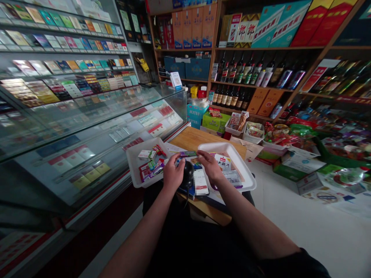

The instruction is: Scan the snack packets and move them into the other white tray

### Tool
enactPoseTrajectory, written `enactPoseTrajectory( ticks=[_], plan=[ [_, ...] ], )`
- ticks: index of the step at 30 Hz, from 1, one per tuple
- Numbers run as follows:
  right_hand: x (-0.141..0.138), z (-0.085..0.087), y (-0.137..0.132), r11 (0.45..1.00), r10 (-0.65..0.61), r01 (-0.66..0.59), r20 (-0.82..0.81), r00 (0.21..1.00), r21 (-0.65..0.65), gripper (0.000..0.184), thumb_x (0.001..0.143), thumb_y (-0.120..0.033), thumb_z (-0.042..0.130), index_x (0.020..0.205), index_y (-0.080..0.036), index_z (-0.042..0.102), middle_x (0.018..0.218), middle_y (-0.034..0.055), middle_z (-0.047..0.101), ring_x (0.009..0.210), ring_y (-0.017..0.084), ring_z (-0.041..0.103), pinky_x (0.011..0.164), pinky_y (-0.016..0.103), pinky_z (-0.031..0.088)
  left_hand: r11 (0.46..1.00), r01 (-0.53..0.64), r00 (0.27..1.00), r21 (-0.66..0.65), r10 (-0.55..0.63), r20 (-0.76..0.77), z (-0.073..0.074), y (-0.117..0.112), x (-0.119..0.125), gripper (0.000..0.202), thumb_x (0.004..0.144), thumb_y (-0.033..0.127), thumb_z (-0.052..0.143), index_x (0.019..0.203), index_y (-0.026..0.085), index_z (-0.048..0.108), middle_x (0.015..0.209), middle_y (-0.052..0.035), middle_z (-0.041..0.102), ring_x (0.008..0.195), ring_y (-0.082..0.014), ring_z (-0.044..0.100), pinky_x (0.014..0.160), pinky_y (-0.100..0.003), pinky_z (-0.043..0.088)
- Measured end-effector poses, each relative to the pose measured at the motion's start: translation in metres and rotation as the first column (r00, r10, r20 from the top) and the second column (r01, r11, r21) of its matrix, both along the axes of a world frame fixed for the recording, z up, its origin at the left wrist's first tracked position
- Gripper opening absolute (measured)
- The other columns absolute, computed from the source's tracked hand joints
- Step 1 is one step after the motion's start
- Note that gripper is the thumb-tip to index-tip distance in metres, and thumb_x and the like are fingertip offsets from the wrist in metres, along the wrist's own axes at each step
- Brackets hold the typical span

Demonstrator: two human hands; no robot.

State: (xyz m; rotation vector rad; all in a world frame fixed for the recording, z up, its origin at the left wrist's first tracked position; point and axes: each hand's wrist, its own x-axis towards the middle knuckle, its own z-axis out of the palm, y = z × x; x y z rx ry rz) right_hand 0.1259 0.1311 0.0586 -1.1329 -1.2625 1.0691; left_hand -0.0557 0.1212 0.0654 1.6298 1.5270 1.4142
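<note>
While both hands worked over a wooden tabletop (pixel 197 138), they shared one slim green-and-purple packet (pixel 188 153), stretched flat between them. Far left of the grip stood a glass display case (pixel 87 116), its smooth panes and metal edges running along rows of flat printed boxes. Just left of the left hand (pixel 174 172) lay a white foam tray (pixel 136 166) with shallow, rounded corners, holding a loose pile of small cardboard boxes (pixel 147 155) in white, red and green. That hand was closed, its fingers pinching the packet's left end. Right below the packet sat a black rounded object (pixel 188 173) with a glossy dome, and just right of it, below the grip, lay a phone (pixel 201 182) whose screen was blurred. The right hand (pixel 210 166) gripped the packet's other end between its fingertips. Beside it, a second white foam tray (pixel 228 151) with a raised lip held a white packet with dark lettering (pixel 223 162) and a silvery packet (pixel 232 178). Well beyond the grip, wooden shelves (pixel 262 48) carried dark glass bottles (pixel 246 69) and bright cardboard cartons (pixel 197 29).
</note>
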Motion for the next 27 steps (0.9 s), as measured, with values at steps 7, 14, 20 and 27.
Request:
enactPoseTrajectory(
  ticks=[7,14,20,27],
  plan=[
    [0.038,0.002,-0.047,0.994,-0.108,0.107,-0.034,0.994,-0.035,0.050,0.089,-0.050,0.066,0.129,-0.019,0.067,0.130,0.0109,0.071,0.126,0.028,0.064,0.111,0.044,0.048,0.992,0.129,0.991,0.011,-0.128,-0.024,0.002,-0.028,0.036,0.037,0.094,0.039,0.061,0.126,0.022,0.068,0.124,-0.0091,0.074,0.116,-0.0258,0.068,0.106,-0.039,0.052],
    [0.069,-0.024,-0.098,0.965,-0.230,0.217,-0.080,0.970,-0.149,0.059,0.081,-0.054,0.071,0.128,-0.019,0.065,0.130,0.0147,0.070,0.095,0.027,0.075,0.088,0.042,0.061,0.970,0.237,0.971,-0.060,-0.237,0.003,-0.012,-0.055,0.073,0.035,0.097,0.040,0.057,0.125,0.023,0.069,0.120,-0.0077,0.075,0.110,-0.0263,0.071,0.100,-0.039,0.055],
    [0.064,-0.046,-0.134,0.933,-0.284,0.257,-0.074,0.956,-0.251,0.059,0.082,-0.049,0.069,0.132,-0.020,0.060,0.132,0.0153,0.068,0.062,0.017,0.070,0.062,0.035,0.060,0.935,0.323,0.945,-0.147,-0.328,-0.013,-0.027,-0.054,0.093,0.038,0.099,0.046,0.050,0.125,0.024,0.068,0.097,-0.0063,0.078,0.088,-0.0227,0.074,0.084,-0.034,0.057],
    [0.050,-0.055,-0.155,0.938,-0.188,0.234,0.190,0.964,-0.255,0.054,0.084,-0.037,0.064,0.135,-0.021,0.062,0.070,0.0005,0.072,0.066,0.023,0.070,0.072,0.037,0.060,0.919,0.356,0.932,-0.168,-0.363,-0.014,-0.039,-0.039,0.099,0.036,0.099,0.045,0.051,0.120,0.022,0.069,0.113,-0.0088,0.077,0.102,-0.0241,0.072,0.091,-0.034,0.055]
  ],
)
